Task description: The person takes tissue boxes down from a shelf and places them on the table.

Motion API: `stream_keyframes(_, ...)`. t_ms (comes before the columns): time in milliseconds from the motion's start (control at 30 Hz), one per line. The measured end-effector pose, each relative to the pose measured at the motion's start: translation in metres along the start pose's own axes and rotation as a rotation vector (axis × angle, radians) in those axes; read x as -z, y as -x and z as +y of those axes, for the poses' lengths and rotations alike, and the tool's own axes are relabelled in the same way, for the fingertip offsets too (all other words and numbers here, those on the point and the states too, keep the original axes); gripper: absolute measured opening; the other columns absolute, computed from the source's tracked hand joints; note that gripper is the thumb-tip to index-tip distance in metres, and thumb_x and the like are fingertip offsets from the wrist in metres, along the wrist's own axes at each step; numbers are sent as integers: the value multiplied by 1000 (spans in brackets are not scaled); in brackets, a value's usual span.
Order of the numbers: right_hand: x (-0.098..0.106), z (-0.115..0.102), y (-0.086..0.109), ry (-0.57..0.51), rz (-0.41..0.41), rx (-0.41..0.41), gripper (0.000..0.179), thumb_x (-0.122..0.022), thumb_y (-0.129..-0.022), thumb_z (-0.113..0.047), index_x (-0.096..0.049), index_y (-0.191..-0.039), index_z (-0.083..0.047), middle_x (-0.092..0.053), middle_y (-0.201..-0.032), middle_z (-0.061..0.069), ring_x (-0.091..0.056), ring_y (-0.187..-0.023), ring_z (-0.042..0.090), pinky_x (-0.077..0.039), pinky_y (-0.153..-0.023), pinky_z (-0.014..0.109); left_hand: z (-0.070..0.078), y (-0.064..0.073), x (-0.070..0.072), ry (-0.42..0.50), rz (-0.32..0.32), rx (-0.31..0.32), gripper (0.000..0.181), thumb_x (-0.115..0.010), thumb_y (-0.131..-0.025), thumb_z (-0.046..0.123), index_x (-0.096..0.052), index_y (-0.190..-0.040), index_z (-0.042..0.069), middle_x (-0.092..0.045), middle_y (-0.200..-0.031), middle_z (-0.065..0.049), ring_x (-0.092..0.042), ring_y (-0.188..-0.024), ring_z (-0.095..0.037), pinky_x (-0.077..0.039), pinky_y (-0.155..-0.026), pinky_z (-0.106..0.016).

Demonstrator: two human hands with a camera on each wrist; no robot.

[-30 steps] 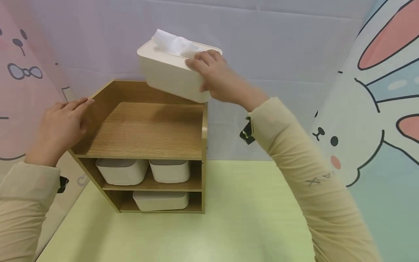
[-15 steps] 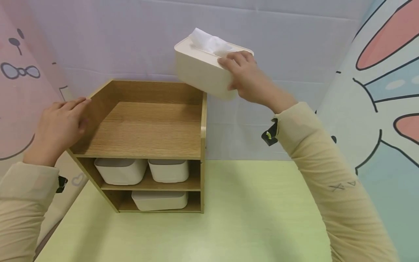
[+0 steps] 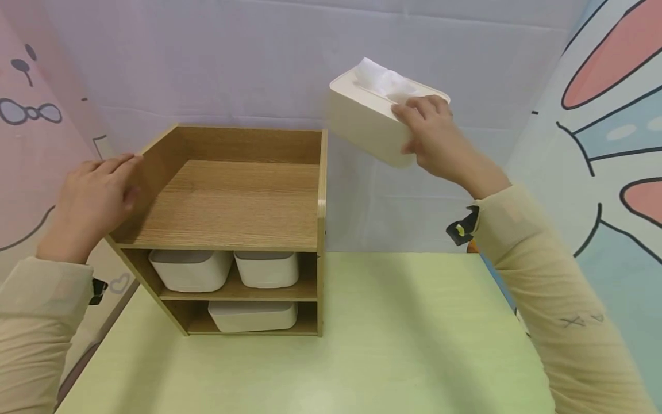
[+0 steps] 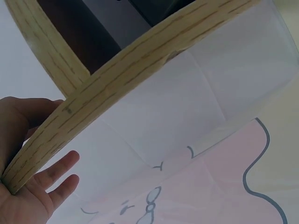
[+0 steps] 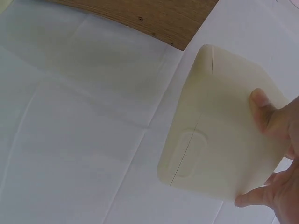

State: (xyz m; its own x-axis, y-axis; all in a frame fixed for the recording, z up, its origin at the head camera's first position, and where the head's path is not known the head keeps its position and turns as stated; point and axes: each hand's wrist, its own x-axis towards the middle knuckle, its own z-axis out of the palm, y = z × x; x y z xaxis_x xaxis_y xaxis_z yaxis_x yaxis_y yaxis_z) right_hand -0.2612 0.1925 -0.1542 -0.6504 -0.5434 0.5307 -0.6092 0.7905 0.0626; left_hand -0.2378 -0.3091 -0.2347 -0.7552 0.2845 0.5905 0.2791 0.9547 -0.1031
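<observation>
My right hand (image 3: 439, 135) grips a cream tissue box (image 3: 367, 121) by its near right end, in the air to the right of the wooden shelf. White tissue (image 3: 385, 80) sticks out of its top, and the box is tilted down to the right. In the right wrist view the thumb and fingers press the box (image 5: 224, 126) from different sides. My left hand (image 3: 95, 195) holds the left side panel of the wooden shelf (image 3: 238, 201). The left wrist view has the panel's edge (image 4: 107, 88) between the thumb and fingers of that hand (image 4: 28, 140).
Two cream bins, left (image 3: 193, 270) and right (image 3: 266, 270), sit in the shelf's middle level. A lower bin (image 3: 253, 316) lies in the bottom level. The shelf stands on a light green table (image 3: 362, 356), with a pale cloth backdrop (image 3: 248, 57) behind.
My right hand has carried the tissue box rightward, from above the shelf's top to beyond its right side, lowering it slightly at the end. The left hand has stayed in place.
</observation>
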Motion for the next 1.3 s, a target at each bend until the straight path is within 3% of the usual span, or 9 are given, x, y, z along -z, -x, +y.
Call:
stream_keyframes(367, -22, 22, 47, 70, 72, 4, 53, -65, -74, 5, -45, -123, 6, -48, -114, 30, -40, -109, 47, -25, -100, 58, 2, 0, 0, 5, 20, -1, 49, -54, -77, 1, -48, -125, -2, -53, -123, -26, -45, -102, -50, -36, -86, -61)
stream_keyframes(1033, -98, 44, 145, 108, 103, -84, 57, -66, -65, 10, -45, -118, 7, -50, -107, 33, -43, -103, 50, -28, -94, 62, 3, 3, 0, 6, 60, -2, 48, -57, -75, 0, -50, -123, -1, -55, -120, -26, -46, -102, -49, -37, -85, -61)
stream_keyframes(1300, -130, 47, 182, 122, 89, -162, 60, -70, -63, 7, -46, -118, 5, -50, -109, 32, -42, -102, 53, -35, -80, 67, 3, 3, 1, 10, 51, 4, 48, -55, -76, 0, -49, -124, -1, -54, -120, -26, -46, -103, -49, -37, -85, -61)
